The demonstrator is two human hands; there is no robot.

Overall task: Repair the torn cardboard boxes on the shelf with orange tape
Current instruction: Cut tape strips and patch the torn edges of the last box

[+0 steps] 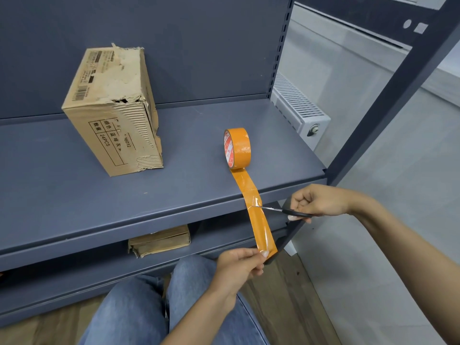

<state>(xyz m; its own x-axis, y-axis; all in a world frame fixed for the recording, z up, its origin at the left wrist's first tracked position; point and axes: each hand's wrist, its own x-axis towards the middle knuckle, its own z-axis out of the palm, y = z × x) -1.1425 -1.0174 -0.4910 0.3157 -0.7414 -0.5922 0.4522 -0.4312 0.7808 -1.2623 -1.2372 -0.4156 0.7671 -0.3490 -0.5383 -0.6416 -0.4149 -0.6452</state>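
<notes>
A torn cardboard box (112, 113) stands on the grey shelf (74, 185) at the left, its top edge and right side ripped. An orange tape roll (237, 148) stands on edge to its right. A strip of tape (258, 217) runs from the roll over the shelf's front edge and down. My left hand (240, 266) pinches the strip's lower end. My right hand (316, 201) holds black-handled scissors (286, 211), whose blades are partway through the strip at the shelf edge.
A second, flattened cardboard box (159, 240) lies on the lower shelf. A dark upright post (388, 100) frames the shelf on the right, with a white radiator (298, 108) behind. My knees in jeans (139, 310) are below, over a wooden floor.
</notes>
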